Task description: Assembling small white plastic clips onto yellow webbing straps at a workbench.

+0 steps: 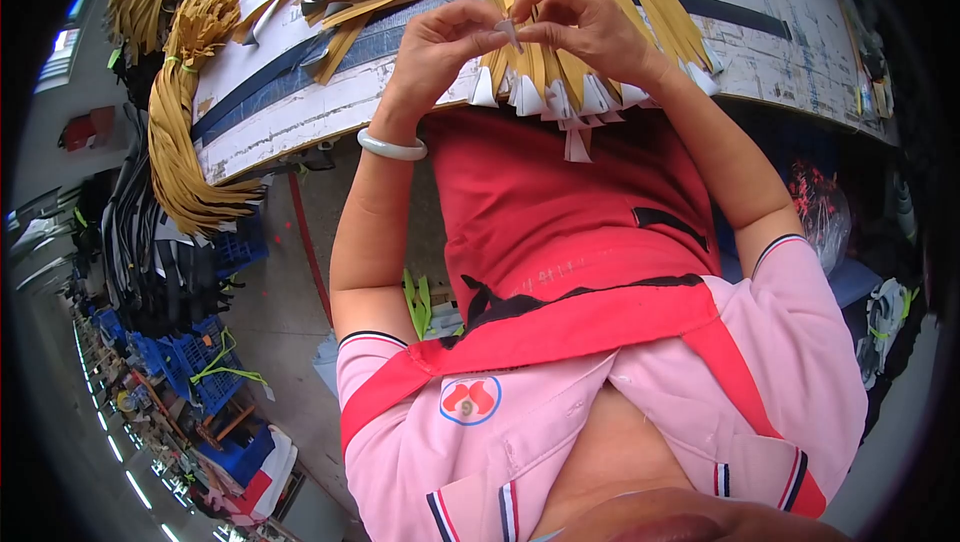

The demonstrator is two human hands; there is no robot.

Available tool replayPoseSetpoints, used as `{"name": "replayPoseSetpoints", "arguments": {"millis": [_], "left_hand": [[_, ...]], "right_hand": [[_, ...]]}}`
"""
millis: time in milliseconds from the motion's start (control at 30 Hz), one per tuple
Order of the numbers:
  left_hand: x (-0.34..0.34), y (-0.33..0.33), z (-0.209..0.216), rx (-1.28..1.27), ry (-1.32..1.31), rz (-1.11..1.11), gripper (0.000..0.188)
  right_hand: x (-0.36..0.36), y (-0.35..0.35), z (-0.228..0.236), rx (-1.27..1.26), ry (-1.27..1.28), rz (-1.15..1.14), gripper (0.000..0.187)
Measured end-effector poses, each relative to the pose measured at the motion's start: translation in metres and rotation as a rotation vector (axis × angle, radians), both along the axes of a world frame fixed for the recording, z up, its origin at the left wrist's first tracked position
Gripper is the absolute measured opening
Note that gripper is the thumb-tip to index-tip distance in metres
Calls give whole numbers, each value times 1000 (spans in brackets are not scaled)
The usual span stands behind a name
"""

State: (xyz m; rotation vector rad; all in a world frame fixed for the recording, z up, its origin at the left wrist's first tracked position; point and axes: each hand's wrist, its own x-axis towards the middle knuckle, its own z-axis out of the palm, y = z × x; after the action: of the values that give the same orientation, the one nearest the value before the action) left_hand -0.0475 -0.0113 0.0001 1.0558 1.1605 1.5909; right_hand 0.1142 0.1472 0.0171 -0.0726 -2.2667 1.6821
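A short-sleeved pale pink polo shirt [530,442] covers the upper body, its collar [500,482] and sleeve edges trimmed with narrow dark and white stripes, with red added on the collar. On the left chest is a round, blue-ringed emblem [471,401] with red shapes inside. Over the shirt goes a deep red fabric apron [580,202] with a brighter red top band [570,327], matching shoulder straps [740,372] and ragged black edging [500,310]. A smooth, pale, glossy bangle [392,147] circles the wrist behind the left hand [445,37].
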Motion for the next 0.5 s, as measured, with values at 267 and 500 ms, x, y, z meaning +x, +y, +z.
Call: {"name": "replayPoseSetpoints", "arguments": {"millis": [267,500], "left_hand": [[-7,4,-10,-7,-9,-54,12],[-13,5,-19,-52,-170,-25,16]], "right_hand": [[-14,17,-9,-77,-109,213,13],[-24,18,-2,-115,-223,231,12]]}}
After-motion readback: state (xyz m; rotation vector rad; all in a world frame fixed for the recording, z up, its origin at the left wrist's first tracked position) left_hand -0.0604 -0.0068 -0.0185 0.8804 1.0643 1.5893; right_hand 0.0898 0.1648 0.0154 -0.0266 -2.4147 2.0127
